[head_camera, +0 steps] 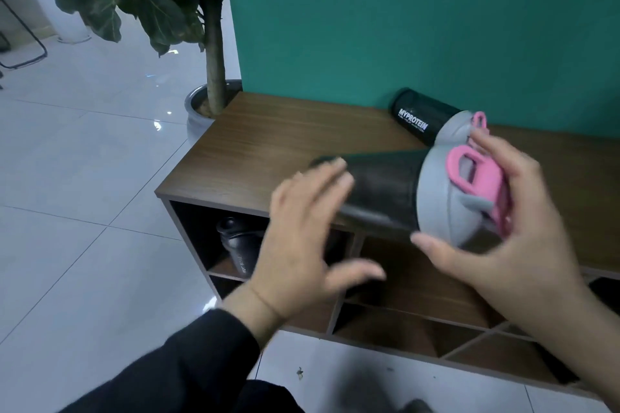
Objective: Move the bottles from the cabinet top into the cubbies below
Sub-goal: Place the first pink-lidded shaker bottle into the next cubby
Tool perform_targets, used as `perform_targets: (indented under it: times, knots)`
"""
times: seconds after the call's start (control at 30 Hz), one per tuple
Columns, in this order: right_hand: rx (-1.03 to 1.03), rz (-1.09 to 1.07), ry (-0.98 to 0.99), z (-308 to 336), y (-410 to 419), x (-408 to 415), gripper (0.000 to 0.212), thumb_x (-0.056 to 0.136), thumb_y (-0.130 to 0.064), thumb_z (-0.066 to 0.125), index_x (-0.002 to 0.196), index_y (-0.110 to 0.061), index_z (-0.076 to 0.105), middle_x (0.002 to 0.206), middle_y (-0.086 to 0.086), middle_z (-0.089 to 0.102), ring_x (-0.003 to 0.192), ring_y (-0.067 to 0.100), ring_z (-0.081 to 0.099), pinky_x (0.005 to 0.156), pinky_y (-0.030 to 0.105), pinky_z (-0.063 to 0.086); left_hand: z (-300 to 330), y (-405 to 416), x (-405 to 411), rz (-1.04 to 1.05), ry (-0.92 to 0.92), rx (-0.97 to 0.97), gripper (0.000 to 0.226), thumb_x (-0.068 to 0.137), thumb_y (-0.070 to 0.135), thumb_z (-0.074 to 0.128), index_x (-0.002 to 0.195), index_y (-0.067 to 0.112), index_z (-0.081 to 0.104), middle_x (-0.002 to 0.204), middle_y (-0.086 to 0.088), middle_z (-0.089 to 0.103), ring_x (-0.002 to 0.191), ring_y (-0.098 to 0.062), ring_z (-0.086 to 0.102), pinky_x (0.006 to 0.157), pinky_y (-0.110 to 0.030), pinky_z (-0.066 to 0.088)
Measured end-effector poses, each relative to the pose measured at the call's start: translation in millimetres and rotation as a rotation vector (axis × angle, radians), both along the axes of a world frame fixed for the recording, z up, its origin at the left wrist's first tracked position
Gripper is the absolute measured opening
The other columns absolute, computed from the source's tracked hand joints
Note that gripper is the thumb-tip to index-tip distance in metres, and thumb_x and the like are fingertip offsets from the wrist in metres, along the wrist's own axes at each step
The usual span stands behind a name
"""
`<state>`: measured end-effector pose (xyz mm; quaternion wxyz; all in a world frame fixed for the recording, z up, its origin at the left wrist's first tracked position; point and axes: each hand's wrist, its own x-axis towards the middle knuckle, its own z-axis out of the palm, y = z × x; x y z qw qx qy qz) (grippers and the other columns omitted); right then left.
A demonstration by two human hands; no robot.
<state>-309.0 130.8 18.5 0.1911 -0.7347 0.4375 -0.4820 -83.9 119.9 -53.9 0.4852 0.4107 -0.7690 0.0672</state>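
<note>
My right hand (510,221) grips the grey lid end of a dark shaker bottle (385,188) with a pink clasp, holding it sideways over the front edge of the wooden cabinet top (268,141). My left hand (302,238) is spread open just left of the bottle's body, its fingertips near or touching it. A second dark bottle (422,117) with white lettering lies on its side at the back of the top, against the green wall. One black bottle (238,245) stands in the top left cubby (191,228).
A potted tree in a grey pot (198,107) stands at the cabinet's left end. Several more cubbies (419,285) open below the top, towards the right. White tiled floor (84,194) spreads out to the left.
</note>
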Motion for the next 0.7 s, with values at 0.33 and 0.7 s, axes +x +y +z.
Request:
perform_targets:
  times: [0.33, 0.7]
  knots:
    - [0.251, 0.019, -0.098, -71, 85, -48, 0.114, 0.034, -0.059, 0.094, 0.136, -0.062, 0.040, 0.137, -0.020, 0.056, 0.126, 0.004, 0.057, 0.098, 0.016, 0.049, -51, 78, -102, -0.123, 0.223, 0.542, 0.080, 0.081, 0.061, 0.070, 0.146, 0.022, 0.046, 0.141, 0.004, 0.060, 0.133, -0.014, 0.056, 0.104, -0.044, 0.049]
    - [0.783, -0.163, -0.296, -189, 43, -51, 0.081, 0.051, -0.024, 0.092, 0.125, -0.016, 0.060, 0.112, 0.002, 0.073, 0.107, 0.019, 0.070, 0.088, 0.038, 0.061, -105, 32, -119, -0.298, 0.269, 0.986, 0.096, 0.071, 0.032, 0.090, 0.151, 0.036, 0.038, 0.142, 0.016, 0.049, 0.136, -0.009, 0.047, 0.107, -0.023, 0.044]
